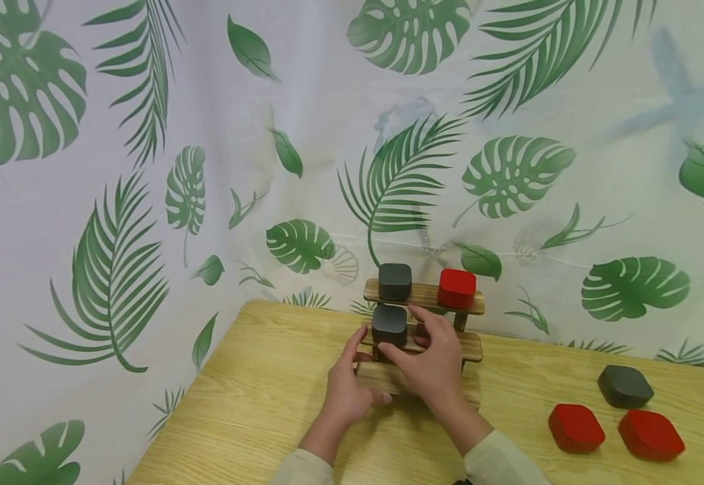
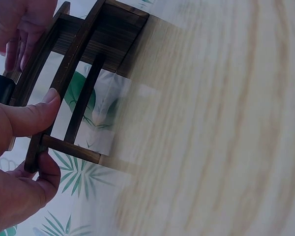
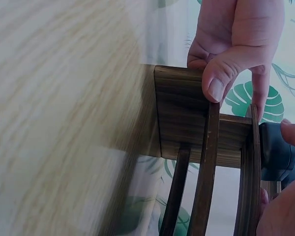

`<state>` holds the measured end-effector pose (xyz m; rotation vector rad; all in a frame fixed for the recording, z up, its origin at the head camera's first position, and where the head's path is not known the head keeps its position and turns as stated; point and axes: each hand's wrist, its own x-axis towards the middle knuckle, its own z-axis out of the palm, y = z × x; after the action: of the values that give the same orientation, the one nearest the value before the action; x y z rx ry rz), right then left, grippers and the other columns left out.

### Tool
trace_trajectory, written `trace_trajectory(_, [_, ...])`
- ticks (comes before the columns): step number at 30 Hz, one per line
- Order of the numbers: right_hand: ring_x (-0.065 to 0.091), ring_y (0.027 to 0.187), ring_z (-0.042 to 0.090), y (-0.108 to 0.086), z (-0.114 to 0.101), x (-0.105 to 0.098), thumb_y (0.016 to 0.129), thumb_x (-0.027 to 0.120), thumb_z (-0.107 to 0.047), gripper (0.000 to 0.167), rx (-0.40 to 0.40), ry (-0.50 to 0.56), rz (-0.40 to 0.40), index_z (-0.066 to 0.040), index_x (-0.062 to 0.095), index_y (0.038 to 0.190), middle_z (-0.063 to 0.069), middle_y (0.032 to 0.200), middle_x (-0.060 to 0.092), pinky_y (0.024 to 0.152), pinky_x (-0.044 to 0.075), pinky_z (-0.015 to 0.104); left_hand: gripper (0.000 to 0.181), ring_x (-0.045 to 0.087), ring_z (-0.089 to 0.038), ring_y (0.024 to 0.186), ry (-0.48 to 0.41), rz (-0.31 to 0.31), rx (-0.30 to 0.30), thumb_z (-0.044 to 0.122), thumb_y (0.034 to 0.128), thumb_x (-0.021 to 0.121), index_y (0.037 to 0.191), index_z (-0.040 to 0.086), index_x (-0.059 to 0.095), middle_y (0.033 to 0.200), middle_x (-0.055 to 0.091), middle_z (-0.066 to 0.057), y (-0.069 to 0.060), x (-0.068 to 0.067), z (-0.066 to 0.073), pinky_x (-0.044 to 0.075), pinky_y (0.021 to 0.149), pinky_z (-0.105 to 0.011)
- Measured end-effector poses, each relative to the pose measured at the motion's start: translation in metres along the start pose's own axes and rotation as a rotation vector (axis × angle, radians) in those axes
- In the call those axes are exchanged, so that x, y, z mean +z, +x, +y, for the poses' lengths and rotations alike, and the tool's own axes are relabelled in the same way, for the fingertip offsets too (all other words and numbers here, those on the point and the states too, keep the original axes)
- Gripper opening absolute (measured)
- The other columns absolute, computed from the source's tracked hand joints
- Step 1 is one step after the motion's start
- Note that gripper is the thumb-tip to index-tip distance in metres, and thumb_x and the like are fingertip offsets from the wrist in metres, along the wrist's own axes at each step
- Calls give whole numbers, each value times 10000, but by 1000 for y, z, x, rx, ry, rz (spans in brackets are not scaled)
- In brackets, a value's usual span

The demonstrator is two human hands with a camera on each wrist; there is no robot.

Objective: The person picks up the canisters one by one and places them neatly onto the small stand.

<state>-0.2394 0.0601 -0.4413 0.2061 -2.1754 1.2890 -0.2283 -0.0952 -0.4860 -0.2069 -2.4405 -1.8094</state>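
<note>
Because the right hand (image 1: 436, 357) pinches a dark block (image 1: 389, 325) near the left end of the middle step (image 1: 471, 347), a leftward nudge could push it off. The left hand (image 1: 348, 389) grips the wooden stand (image 1: 426, 294) at its left side, thumb on the bottom step (image 1: 387, 378); uneven pressure might topple the upper dark block (image 1: 395, 281) and upper red block (image 1: 457, 289). Further right, three loose blocks (image 1: 577, 428) lie on the desk (image 1: 254, 397).
</note>
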Motion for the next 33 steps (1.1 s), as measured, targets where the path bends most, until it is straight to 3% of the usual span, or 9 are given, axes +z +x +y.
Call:
trace_trajectory(10, [620,907,248,-2,7,-10,592,998,-173,713,-33,27,36,-60,688,1223,146,1020,578,763,571,400,1227,593,-195,871,-20,-3,-6,-125,568,913,1545,362,352,1344,536,-36,-1,-1,2,517,584,-331])
trace_trajectory(21, [608,952,264,-5,6,-26,634,976,-149,655,6,-18,31,-35,679,1207,126,1075,587,794,561,407,1231,574,-239,1004,-4,12,17,-137,552,917,1545,332,361,1318,559,-58,0,1,2,515,633,-323])
trace_trajectory(33, [594,933,198,-7,15,-39,628,981,-169,654,17,-54,59,-64,688,1204,110,1050,597,786,549,284,1217,558,-264,1079,-24,20,32,-151,551,914,1543,304,375,1393,520,-44,-1,2,2,516,599,-318])
